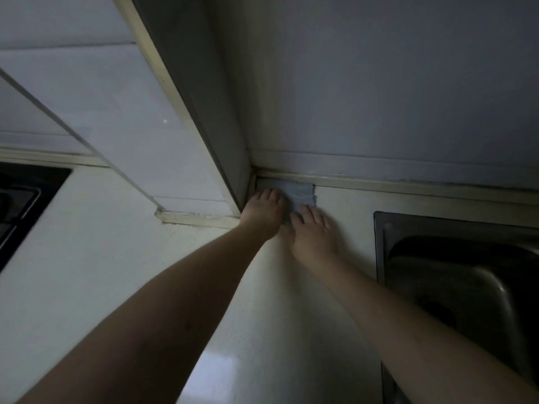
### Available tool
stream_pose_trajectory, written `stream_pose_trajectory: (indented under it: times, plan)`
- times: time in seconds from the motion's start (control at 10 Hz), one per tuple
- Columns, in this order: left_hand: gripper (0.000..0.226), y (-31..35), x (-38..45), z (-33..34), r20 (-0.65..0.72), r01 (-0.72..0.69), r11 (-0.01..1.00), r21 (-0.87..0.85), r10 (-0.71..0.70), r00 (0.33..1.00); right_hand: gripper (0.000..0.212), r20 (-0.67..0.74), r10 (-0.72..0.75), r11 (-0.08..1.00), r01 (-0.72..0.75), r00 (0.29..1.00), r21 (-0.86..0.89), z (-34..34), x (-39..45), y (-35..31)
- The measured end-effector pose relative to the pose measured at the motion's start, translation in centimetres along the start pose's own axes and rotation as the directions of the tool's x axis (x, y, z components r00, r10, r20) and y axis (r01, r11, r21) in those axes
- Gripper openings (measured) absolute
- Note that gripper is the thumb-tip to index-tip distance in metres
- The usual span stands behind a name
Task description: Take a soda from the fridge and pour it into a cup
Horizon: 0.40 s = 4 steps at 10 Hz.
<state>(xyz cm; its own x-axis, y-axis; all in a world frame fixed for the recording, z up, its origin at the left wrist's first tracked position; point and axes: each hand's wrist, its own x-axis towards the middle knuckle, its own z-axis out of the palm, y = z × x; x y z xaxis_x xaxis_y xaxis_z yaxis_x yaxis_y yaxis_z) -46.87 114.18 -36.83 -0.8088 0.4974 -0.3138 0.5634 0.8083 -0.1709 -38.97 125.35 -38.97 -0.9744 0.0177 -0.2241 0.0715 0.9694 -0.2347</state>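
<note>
Pressing flat, fingers (269, 196) spread on a grey cloth (297, 193), left hand (262, 214) and right hand (312, 231) both open, gripping nothing; desk (116, 228) corner, sink (455, 272) beside. No soda, fridge or cup visible — whole task seemingly left.

I'm seeing a grey-blue cloth (297, 196) flat in the counter (116, 258) corner, steel sink (455, 272) right, dark stove (20, 199) far left.

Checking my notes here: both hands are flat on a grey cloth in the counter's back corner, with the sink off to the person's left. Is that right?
Not quite. The head view shows the sink to the person's right, not left. The rest holds: the left hand and right hand lie flat on the grey cloth in the counter's back corner.
</note>
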Motion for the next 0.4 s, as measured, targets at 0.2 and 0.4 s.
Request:
stream_pose_trajectory:
  times: [0.2,0.4]
  plan:
    - [0.055,0.7,-7.3,1.8,-0.048,-0.025,0.993,-0.114,0.02,0.999,0.051,0.024,0.049,0.998,-0.05,0.999,0.026,0.9,-5.6,-0.7]
    - [0.063,2.1,-14.2,4.0,-0.047,0.01,0.989,-0.151,-0.018,0.999,0.051,0.018,0.011,1.0,-0.011,1.0,0.01,0.9,-10.1,-2.5]
